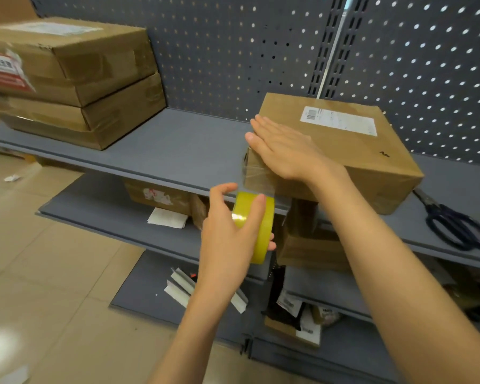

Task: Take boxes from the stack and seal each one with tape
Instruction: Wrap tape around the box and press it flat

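Note:
A brown cardboard box [352, 151] with a white label lies on the grey shelf [178, 145] at the right. My right hand [286, 149] lies flat, fingers together, on the box's near left corner. My left hand [230, 234] grips a yellow tape roll [261, 225] just below the shelf's front edge. A clear strip of tape [257, 178] runs from the roll up onto the box's left end. A stack of brown boxes [75, 79] stands at the shelf's far left.
Dark scissors [455, 225] lie on the shelf to the right of the box. A perforated grey back panel [233, 51] rises behind. Lower shelves [108, 206] hold more boxes, paper scraps and packages. Tiled floor [39, 273] spreads at the left.

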{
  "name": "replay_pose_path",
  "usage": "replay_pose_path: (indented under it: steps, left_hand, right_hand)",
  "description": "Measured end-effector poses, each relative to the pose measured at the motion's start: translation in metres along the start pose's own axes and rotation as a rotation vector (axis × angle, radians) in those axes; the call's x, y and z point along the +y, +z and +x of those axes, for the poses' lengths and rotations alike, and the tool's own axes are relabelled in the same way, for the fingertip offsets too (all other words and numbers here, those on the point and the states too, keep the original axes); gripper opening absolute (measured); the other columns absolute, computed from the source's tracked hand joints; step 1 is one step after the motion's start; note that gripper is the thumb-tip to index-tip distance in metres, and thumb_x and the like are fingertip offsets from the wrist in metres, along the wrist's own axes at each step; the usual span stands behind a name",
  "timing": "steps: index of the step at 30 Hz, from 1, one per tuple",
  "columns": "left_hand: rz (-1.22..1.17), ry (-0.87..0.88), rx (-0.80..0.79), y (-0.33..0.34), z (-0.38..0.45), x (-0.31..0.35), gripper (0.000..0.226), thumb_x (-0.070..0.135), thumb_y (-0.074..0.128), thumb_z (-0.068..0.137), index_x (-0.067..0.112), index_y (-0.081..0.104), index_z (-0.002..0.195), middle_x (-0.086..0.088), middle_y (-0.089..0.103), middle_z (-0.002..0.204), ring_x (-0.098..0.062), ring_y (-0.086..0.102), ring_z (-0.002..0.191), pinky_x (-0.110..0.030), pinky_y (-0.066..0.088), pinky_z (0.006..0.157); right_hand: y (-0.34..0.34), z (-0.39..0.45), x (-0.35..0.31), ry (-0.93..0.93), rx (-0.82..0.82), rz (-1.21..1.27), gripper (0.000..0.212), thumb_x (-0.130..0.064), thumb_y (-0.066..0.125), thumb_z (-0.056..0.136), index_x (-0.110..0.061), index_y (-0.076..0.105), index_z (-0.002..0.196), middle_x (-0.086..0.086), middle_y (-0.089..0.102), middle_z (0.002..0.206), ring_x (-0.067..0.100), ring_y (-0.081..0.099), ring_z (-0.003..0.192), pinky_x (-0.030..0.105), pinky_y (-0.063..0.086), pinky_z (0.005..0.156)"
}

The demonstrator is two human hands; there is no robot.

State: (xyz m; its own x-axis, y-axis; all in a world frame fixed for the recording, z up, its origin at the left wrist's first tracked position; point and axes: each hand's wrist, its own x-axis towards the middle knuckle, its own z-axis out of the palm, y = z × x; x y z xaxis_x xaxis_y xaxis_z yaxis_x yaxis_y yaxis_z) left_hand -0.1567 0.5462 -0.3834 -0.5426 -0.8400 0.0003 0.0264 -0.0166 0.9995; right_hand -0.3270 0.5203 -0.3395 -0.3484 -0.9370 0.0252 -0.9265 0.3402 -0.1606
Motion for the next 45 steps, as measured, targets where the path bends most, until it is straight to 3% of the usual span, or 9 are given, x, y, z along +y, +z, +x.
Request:
replay_pose_path:
  steps: [3, 10, 14, 18, 23, 28, 35, 38, 45]
  left_hand:
    - [0.041, 0.024, -0.101, -0.005, 0.006, -0.003, 0.039, 0.027, 0.059, 0.093, 0.038, 0.036, 0.122, -0.003, 0.069, 0.081, -0.02, 0.07, 0.058, -0.036, 0.059, 0.057]
    - [0.005, 0.059, -0.133, -0.009, 0.004, -0.011, 0.033, 0.027, 0.056, 0.095, 0.039, 0.038, 0.121, -0.009, 0.069, 0.088, -0.022, 0.07, 0.06, -0.032, 0.057, 0.056]
    - [0.017, 0.065, -0.105, -0.007, 0.007, -0.013, 0.035, 0.025, 0.056, 0.096, 0.03, 0.041, 0.127, -0.004, 0.067, 0.089, -0.016, 0.069, 0.059, -0.024, 0.054, 0.052]
    - [0.061, 0.087, -0.069, -0.003, 0.008, -0.012, 0.041, 0.02, 0.055, 0.096, 0.017, 0.042, 0.134, 0.009, 0.055, 0.089, 0.011, 0.061, 0.061, -0.008, 0.044, 0.046]
    - [0.042, 0.07, -0.056, 0.0, 0.009, -0.012, 0.038, 0.016, 0.055, 0.096, 0.015, 0.045, 0.132, 0.011, 0.048, 0.094, 0.018, 0.058, 0.062, -0.006, 0.043, 0.045]
    - [-0.013, 0.012, -0.074, -0.003, 0.01, -0.011, 0.033, 0.015, 0.056, 0.096, 0.02, 0.047, 0.127, 0.009, 0.056, 0.093, -0.002, 0.067, 0.057, -0.021, 0.055, 0.048]
    - [-0.056, -0.084, -0.081, -0.002, 0.015, -0.005, 0.027, 0.016, 0.056, 0.096, 0.025, 0.05, 0.12, -0.009, 0.062, 0.107, -0.007, 0.066, 0.052, -0.02, 0.053, 0.053]
    - [-0.1, -0.117, -0.078, -0.004, 0.019, -0.001, 0.026, 0.012, 0.058, 0.094, 0.022, 0.053, 0.118, -0.005, 0.061, 0.097, -0.007, 0.065, 0.049, -0.018, 0.054, 0.052]
    - [-0.147, -0.144, -0.071, -0.005, 0.018, 0.005, 0.025, 0.009, 0.06, 0.093, 0.018, 0.056, 0.115, -0.007, 0.061, 0.099, -0.005, 0.064, 0.046, -0.016, 0.05, 0.047]
  right_hand:
    - [-0.002, -0.002, -0.003, 0.023, 0.006, -0.002, 0.057, -0.043, 0.014, 0.104, -0.015, 0.01, 0.153, -0.002, 0.003, 0.161, 0.008, 0.002, 0.147, 0.025, 0.003, 0.117]
    - [-0.001, -0.004, -0.007, 0.051, 0.031, 0.011, 0.055, -0.041, 0.016, 0.105, -0.015, 0.012, 0.153, -0.002, 0.005, 0.161, 0.009, 0.005, 0.147, 0.025, 0.005, 0.116]
    - [-0.001, -0.005, -0.006, 0.045, 0.038, 0.01, 0.054, -0.04, 0.016, 0.105, -0.015, 0.013, 0.153, -0.001, 0.006, 0.161, 0.009, 0.005, 0.147, 0.024, 0.005, 0.115]
    - [0.0, -0.006, -0.005, 0.034, 0.065, 0.008, 0.053, -0.038, 0.016, 0.105, -0.014, 0.014, 0.153, -0.001, 0.008, 0.161, 0.009, 0.007, 0.147, 0.023, 0.006, 0.115]
    - [0.001, -0.006, -0.005, 0.019, 0.085, -0.008, 0.053, -0.037, 0.015, 0.106, -0.014, 0.015, 0.153, 0.0, 0.01, 0.161, 0.01, 0.008, 0.147, 0.024, 0.007, 0.115]
    - [0.003, -0.006, -0.005, 0.02, 0.118, -0.025, 0.053, -0.038, 0.015, 0.105, -0.014, 0.017, 0.153, 0.0, 0.012, 0.16, 0.011, 0.01, 0.147, 0.027, 0.01, 0.116]
    - [0.004, -0.005, -0.006, 0.019, 0.133, -0.047, 0.053, -0.037, 0.016, 0.105, -0.013, 0.02, 0.152, 0.001, 0.014, 0.16, 0.012, 0.012, 0.147, 0.027, 0.011, 0.116]
    - [0.005, -0.006, -0.007, 0.02, 0.144, -0.068, 0.053, -0.037, 0.016, 0.106, -0.013, 0.021, 0.152, 0.002, 0.015, 0.16, 0.012, 0.013, 0.146, 0.026, 0.011, 0.115]
    - [0.008, -0.005, -0.006, 0.006, 0.196, -0.081, 0.054, -0.04, 0.018, 0.105, -0.012, 0.021, 0.152, 0.003, 0.019, 0.159, 0.014, 0.016, 0.146, 0.028, 0.014, 0.115]
